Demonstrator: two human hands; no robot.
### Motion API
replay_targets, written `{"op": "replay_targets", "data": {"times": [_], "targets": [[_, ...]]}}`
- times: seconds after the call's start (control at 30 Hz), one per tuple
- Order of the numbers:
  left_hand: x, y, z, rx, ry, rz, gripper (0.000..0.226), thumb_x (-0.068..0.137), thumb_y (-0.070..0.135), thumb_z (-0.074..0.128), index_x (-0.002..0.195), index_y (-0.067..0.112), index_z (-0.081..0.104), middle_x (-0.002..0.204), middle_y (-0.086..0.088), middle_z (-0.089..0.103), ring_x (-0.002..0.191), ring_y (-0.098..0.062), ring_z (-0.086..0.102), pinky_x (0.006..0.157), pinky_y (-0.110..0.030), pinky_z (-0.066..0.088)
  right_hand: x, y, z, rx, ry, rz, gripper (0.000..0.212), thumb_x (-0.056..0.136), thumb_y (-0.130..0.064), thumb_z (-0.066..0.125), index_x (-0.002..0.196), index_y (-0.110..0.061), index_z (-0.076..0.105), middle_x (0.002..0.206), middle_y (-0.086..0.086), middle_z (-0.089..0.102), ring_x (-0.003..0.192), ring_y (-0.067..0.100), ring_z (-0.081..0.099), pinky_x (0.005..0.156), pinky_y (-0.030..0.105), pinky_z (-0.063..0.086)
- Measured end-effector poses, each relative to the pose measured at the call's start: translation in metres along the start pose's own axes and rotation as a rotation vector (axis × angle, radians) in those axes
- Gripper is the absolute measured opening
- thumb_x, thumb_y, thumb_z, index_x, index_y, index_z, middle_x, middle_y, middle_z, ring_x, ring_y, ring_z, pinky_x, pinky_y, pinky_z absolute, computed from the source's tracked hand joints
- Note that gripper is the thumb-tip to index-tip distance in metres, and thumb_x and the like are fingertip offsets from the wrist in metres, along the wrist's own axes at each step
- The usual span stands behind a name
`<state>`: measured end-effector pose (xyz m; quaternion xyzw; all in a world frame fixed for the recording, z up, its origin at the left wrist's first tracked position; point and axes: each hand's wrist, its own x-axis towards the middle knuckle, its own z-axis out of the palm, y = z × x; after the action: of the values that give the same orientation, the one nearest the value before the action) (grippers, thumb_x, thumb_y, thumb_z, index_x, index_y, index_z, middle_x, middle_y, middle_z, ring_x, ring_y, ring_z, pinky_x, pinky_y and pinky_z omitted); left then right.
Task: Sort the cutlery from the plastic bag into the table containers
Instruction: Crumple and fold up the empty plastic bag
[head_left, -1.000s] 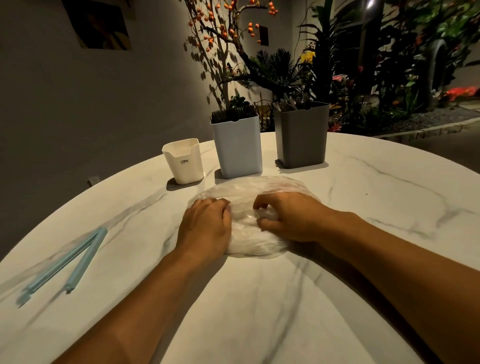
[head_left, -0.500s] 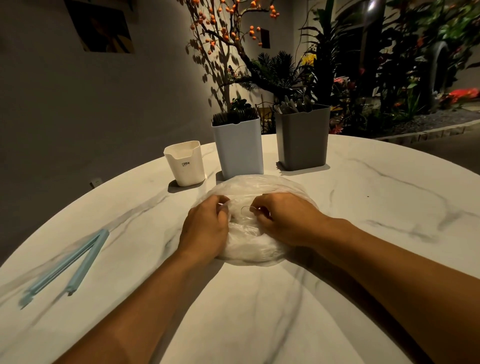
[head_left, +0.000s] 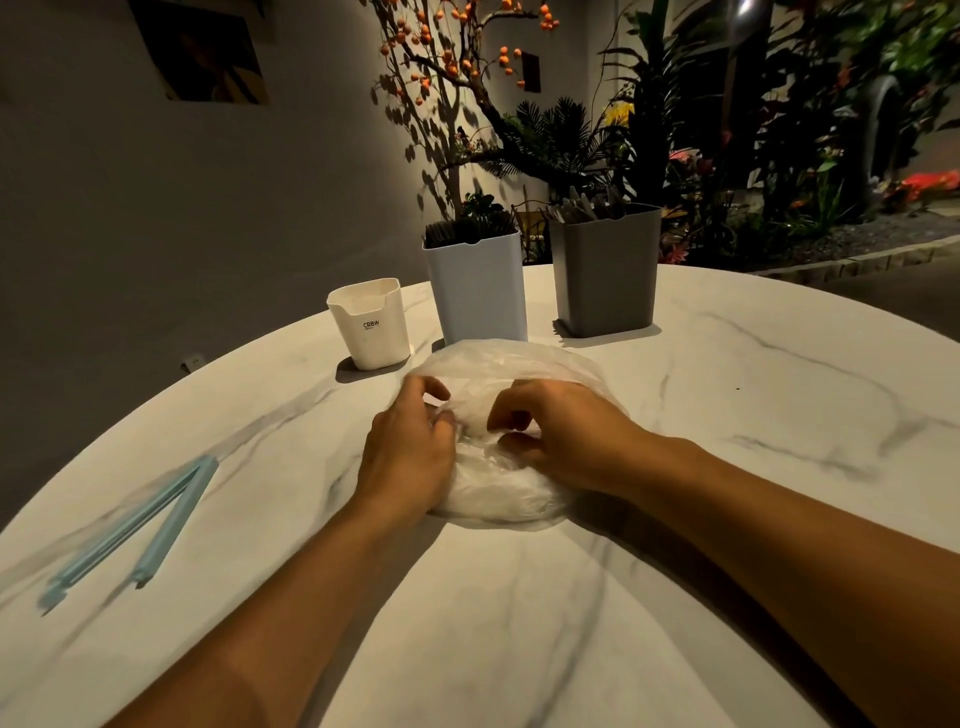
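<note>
the plastic bag (head_left: 511, 499) is cloudy, so its contents can't be made out. it lies mid-table (head_left: 779, 415), gripped by the left hand (head_left: 410, 457) and pinched by the right hand (head_left: 566, 441). blue clip (head_left: 140, 535) far left; white cup (head_left: 370, 325), pale blue container (head_left: 480, 291), grey container (head_left: 605, 270) just behind.
</note>
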<state>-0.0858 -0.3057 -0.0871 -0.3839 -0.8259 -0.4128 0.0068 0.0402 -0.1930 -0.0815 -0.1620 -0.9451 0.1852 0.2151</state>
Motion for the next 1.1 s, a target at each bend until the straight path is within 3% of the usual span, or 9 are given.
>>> {"op": "replay_targets", "data": {"times": [0.1, 0.27, 0.4, 0.53, 0.67, 0.77, 0.97, 1.1], "targets": [[-0.005, 0.002, -0.001, 0.199, 0.069, 0.103, 0.018, 0.097, 0.021, 0.057, 0.106, 0.030, 0.044, 0.107, 0.001, 0.064, 0.091, -0.018, 0.058, 0.075, -0.028, 0.045, -0.002, -0.006, -0.003, -0.086, -0.011, -0.107, 0.024, 0.091, -0.027, 0.068, 0.114, -0.026, 0.070, 0.117, -0.007, 0.063, 0.100, 0.011, 0.058, 0.089, 0.017, 0.047], [-0.007, 0.006, -0.006, 0.297, 0.099, 0.075, 0.011, 0.092, 0.029, 0.067, 0.102, 0.027, 0.067, 0.109, 0.000, 0.063, 0.093, -0.015, 0.054, 0.081, -0.026, 0.046, -0.001, -0.017, -0.018, -0.354, 0.003, -0.320, 0.028, 0.092, -0.032, 0.066, 0.119, -0.025, 0.069, 0.116, -0.004, 0.061, 0.097, 0.012, 0.059, 0.083, 0.013, 0.041], [-0.007, 0.004, -0.007, 0.366, 0.101, 0.116, 0.025, 0.086, 0.039, 0.070, 0.107, 0.025, 0.071, 0.121, 0.000, 0.060, 0.110, -0.017, 0.053, 0.101, -0.029, 0.044, -0.002, -0.021, -0.024, -0.087, 0.195, -0.225, 0.020, 0.090, -0.018, 0.069, 0.109, -0.021, 0.064, 0.107, -0.002, 0.063, 0.086, 0.011, 0.058, 0.079, 0.012, 0.046], [-0.007, 0.004, -0.007, 0.346, 0.068, 0.262, 0.036, 0.088, 0.038, 0.068, 0.121, 0.026, 0.064, 0.132, 0.003, 0.057, 0.122, -0.016, 0.050, 0.111, -0.031, 0.035, -0.004, -0.019, -0.030, 0.204, 0.324, -0.076, 0.030, 0.090, -0.006, 0.065, 0.112, -0.022, 0.053, 0.096, -0.008, 0.056, 0.078, 0.009, 0.060, 0.075, 0.018, 0.055], [-0.008, 0.008, -0.004, 0.114, 0.083, 0.365, 0.026, 0.096, 0.023, 0.058, 0.121, 0.024, 0.065, 0.127, 0.005, 0.062, 0.107, -0.005, 0.055, 0.098, -0.013, 0.032, -0.002, -0.019, -0.031, 0.271, 0.340, -0.041, 0.032, 0.091, -0.006, 0.065, 0.107, -0.029, 0.049, 0.095, -0.008, 0.059, 0.078, 0.009, 0.066, 0.076, 0.026, 0.060], [-0.013, 0.016, -0.004, -0.105, 0.036, 0.368, 0.025, 0.097, 0.031, 0.052, 0.115, 0.024, 0.067, 0.111, 0.015, 0.062, 0.091, 0.003, 0.059, 0.079, 0.003, 0.040, -0.003, -0.019, -0.029, 0.287, 0.348, -0.043, 0.032, 0.089, -0.007, 0.067, 0.105, -0.028, 0.050, 0.095, -0.008, 0.061, 0.082, 0.011, 0.067, 0.080, 0.030, 0.060], [-0.015, 0.016, -0.004, -0.126, -0.082, 0.291, 0.021, 0.089, 0.030, 0.066, 0.109, 0.027, 0.071, 0.101, 0.014, 0.067, 0.088, -0.001, 0.062, 0.080, -0.003, 0.047, -0.004, -0.017, -0.023, 0.188, 0.322, -0.031, 0.031, 0.088, -0.010, 0.070, 0.101, -0.031, 0.052, 0.100, -0.011, 0.058, 0.087, 0.011, 0.064, 0.085, 0.029, 0.058], [-0.015, 0.015, -0.005, -0.190, -0.123, 0.206, 0.021, 0.089, 0.025, 0.067, 0.108, 0.025, 0.073, 0.105, 0.008, 0.072, 0.097, -0.008, 0.067, 0.094, -0.025, 0.053, -0.003, -0.014, -0.023, 0.165, 0.325, -0.072, 0.025, 0.087, -0.010, 0.070, 0.104, -0.026, 0.063, 0.112, -0.007, 0.059, 0.091, 0.012, 0.066, 0.085, 0.026, 0.058]]}}
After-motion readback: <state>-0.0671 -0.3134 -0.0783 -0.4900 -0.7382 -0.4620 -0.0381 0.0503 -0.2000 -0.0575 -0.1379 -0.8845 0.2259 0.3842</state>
